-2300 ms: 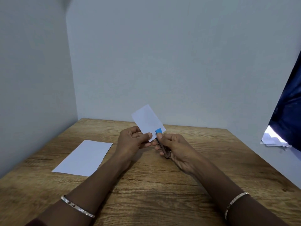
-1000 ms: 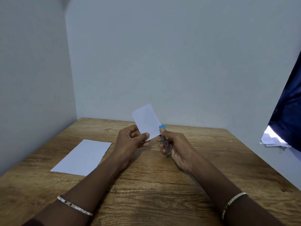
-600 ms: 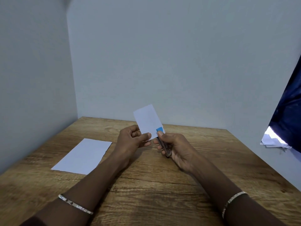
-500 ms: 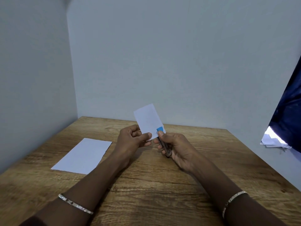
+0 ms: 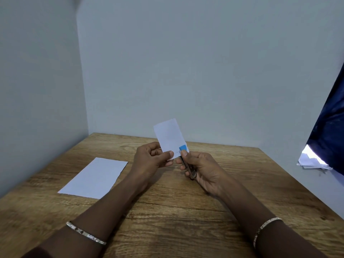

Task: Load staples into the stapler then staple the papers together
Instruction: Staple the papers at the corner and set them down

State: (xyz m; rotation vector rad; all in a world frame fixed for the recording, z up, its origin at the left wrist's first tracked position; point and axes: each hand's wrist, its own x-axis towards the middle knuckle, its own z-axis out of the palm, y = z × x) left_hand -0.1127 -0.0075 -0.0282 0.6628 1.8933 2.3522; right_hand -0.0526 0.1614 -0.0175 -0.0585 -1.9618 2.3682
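Above the middle of the wooden table [image 5: 186,211], my left hand [image 5: 150,159] pinches the lower left edge of small white papers [image 5: 169,135] held upright. My right hand [image 5: 201,169] grips a small metal stapler [image 5: 187,163] with a blue tip. The blue tip sits over the lower right corner of the papers, and my thumb presses on top of it. I cannot see any staples.
A larger white sheet [image 5: 95,177] lies flat on the left of the table. Grey walls close in the back and left. At the right edge hangs dark blue cloth [image 5: 329,127], with crumpled white papers [image 5: 312,161] below it.
The papers and stapler rose slightly and the papers tilted more upright. The stapler tip drew back from the papers a second ago, then returned to the lower right corner.
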